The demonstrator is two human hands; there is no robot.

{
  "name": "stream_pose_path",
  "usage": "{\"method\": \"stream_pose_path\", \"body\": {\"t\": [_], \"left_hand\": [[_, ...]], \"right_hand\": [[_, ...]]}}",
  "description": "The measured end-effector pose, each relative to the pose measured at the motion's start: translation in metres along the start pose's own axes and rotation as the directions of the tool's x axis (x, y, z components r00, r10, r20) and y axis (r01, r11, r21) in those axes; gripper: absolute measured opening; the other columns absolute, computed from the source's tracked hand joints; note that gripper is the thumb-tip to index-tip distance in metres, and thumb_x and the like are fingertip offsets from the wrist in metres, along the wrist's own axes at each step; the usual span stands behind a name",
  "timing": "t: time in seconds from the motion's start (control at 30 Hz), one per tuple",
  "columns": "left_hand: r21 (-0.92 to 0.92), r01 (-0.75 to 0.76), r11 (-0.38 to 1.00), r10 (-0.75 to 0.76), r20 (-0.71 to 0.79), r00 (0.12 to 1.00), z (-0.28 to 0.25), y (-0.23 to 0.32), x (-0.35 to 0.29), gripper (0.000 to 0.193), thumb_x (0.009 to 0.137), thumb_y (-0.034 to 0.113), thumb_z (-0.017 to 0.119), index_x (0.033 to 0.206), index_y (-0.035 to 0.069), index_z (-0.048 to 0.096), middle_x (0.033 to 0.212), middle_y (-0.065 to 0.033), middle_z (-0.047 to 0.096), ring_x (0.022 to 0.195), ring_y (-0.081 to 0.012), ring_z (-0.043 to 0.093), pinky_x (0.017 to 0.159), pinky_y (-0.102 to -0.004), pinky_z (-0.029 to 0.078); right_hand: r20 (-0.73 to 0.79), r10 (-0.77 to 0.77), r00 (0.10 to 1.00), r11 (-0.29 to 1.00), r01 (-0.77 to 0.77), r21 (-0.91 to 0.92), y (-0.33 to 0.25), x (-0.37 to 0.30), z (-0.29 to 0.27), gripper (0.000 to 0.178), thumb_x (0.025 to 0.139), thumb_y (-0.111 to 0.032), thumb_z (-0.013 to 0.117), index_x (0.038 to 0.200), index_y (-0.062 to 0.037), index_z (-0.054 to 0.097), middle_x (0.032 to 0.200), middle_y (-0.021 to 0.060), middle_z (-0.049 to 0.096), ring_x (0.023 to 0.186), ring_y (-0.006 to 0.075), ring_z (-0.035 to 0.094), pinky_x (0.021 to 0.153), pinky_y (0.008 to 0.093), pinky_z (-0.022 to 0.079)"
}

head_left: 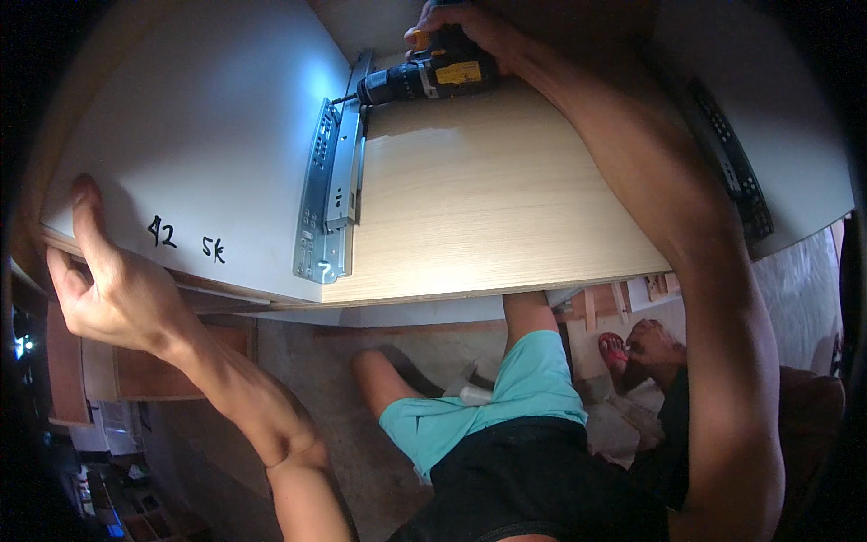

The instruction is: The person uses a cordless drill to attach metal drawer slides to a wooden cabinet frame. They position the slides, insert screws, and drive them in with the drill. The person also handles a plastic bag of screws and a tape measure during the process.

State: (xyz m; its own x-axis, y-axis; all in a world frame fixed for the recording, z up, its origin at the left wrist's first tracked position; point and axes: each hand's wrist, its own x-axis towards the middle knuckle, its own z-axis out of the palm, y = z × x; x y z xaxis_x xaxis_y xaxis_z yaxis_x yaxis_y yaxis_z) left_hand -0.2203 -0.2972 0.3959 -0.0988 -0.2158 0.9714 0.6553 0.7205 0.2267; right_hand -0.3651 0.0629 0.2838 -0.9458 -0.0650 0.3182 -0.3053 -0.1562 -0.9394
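Note:
My right hand (465, 25) is wrapped round the grip of a black and yellow cordless drill (433, 77), inside a cabinet. The drill points left, its bit meeting the far end of a metal drawer slide (318, 194), and its lamp lights the white side panel (199, 117). The slide lies along the foot of that panel, beside the wood-grain board (506, 199). My left hand (113, 280) grips the front edge of the white panel, thumb on its face and fingers bent underneath. Handwritten black marks (185, 239) show near the thumb.
Another drawer slide (731, 163) is fixed on the opposite white panel at the right. Below right, another person (659, 361) sits low near wood pieces (605, 307). Brown wooden boxes or panels (172, 370) stand at the lower left, above a grey floor (316, 415).

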Motion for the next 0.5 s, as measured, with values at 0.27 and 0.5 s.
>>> {"method": "stream_pose_path", "body": {"t": [0.27,0.5], "left_hand": [[-0.061,0.051,0.997,-0.052,-0.012,0.999,0.003,0.002,-0.003,0.033,0.089,0.024,0.078,0.108,-0.004,0.076,0.097,-0.0153,0.077,0.082,-0.0197,0.073,0.076,-0.0301,0.06],[-0.057,0.029,0.998,-0.029,-0.006,1.0,0.001,0.0,-0.002,0.03,0.09,0.021,0.077,0.106,-0.004,0.077,0.096,-0.0147,0.078,0.083,-0.0193,0.074,0.077,-0.0304,0.06]], "right_hand": [[0.025,0.048,0.999,0.999,-0.048,0.015,0.001,0.004,-0.002,0.021,0.077,-0.026,0.078,0.086,-0.0092,0.069,0.082,0.0067,0.071,0.071,0.0183,0.067,0.067,0.0343,0.055],[0.04,0.038,0.998,0.997,-0.04,0.058,0.002,0.005,0.0,0.021,0.076,-0.025,0.08,0.086,-0.0092,0.069,0.081,0.0066,0.07,0.067,0.018,0.066,0.064,0.035,0.055]]}}
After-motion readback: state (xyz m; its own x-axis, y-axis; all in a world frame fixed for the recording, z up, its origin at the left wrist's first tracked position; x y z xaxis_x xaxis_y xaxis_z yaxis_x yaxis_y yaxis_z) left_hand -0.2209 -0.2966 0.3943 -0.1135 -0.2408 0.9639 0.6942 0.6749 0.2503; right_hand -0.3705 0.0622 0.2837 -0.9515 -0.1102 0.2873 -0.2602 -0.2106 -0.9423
